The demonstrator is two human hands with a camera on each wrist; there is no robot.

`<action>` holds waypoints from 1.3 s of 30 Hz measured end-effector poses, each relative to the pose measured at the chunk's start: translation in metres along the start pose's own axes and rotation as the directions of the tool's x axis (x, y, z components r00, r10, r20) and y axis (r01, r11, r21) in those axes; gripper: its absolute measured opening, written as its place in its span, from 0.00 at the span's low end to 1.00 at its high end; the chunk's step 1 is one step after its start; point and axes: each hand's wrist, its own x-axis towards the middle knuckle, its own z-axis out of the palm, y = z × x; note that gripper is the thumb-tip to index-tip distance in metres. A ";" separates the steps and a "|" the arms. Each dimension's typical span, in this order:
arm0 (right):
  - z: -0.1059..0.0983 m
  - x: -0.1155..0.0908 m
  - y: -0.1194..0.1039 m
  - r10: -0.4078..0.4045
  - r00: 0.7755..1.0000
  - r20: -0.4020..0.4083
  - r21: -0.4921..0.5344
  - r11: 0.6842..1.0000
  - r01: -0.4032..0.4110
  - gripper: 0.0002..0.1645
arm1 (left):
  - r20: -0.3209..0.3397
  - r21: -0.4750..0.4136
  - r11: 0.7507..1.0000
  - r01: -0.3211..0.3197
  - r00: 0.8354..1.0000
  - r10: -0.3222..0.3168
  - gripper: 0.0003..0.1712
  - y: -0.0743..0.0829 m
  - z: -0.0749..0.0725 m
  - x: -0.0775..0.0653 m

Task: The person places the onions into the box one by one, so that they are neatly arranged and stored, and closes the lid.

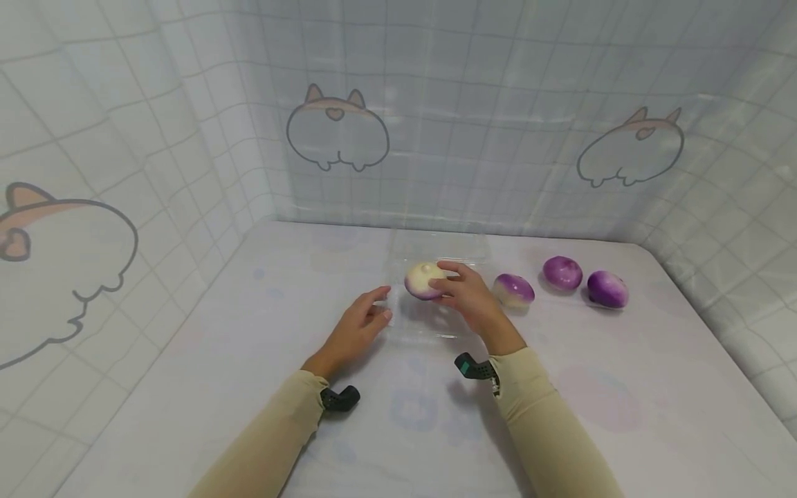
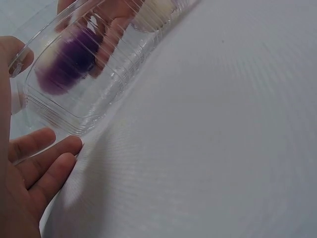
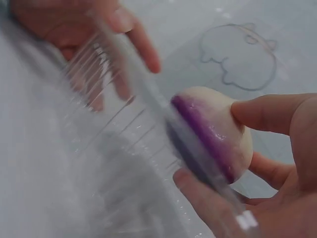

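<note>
My right hand (image 1: 471, 299) holds a glossy purple-and-white turnip (image 1: 420, 279) over a clear plastic container (image 1: 436, 336). In the right wrist view, the thumb lies on the pale side of the turnip (image 3: 208, 134), with fingers around its other side. My left hand (image 1: 358, 325) is beside the container's left end. The left wrist view shows its thumb at the rim and its fingers (image 2: 49, 173) fairly straight by the outer wall of the container (image 2: 84, 121). Through the clear wall, the held turnip (image 2: 69, 59) shows its purple side.
Another purple-and-white turnip (image 1: 514, 290) lies just right of the container. Two mostly purple ones (image 1: 562, 274) sit farther right on the white tabletop (image 1: 398, 443). The container's clear lid (image 1: 438, 243) stands open behind. Tile-patterned curtains (image 1: 486, 173) enclose the back and sides.
</note>
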 end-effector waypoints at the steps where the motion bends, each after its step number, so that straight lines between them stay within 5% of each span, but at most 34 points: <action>1: 0.001 0.001 0.000 0.003 1.000 0.001 -0.021 1.000 -0.003 0.34 | 0.000 0.002 1.000 0.001 1.000 -0.001 0.30 -0.001 0.000 0.000; 14: 0.009 0.007 0.000 0.032 0.999 -0.005 -0.253 0.967 -0.032 0.37 | -0.002 -0.008 1.000 -0.003 1.000 0.003 0.30 -0.001 -0.001 0.000; 33: 0.016 0.016 0.006 0.006 1.000 0.015 -0.347 0.938 0.000 0.38 | 0.006 -0.009 0.999 0.031 0.999 -0.031 0.30 -0.002 0.000 0.001; 39: 0.019 0.019 0.005 0.010 0.999 0.039 -0.439 0.899 0.008 0.37 | 0.007 -0.028 0.999 0.025 1.000 -0.025 0.30 -0.002 -0.002 0.000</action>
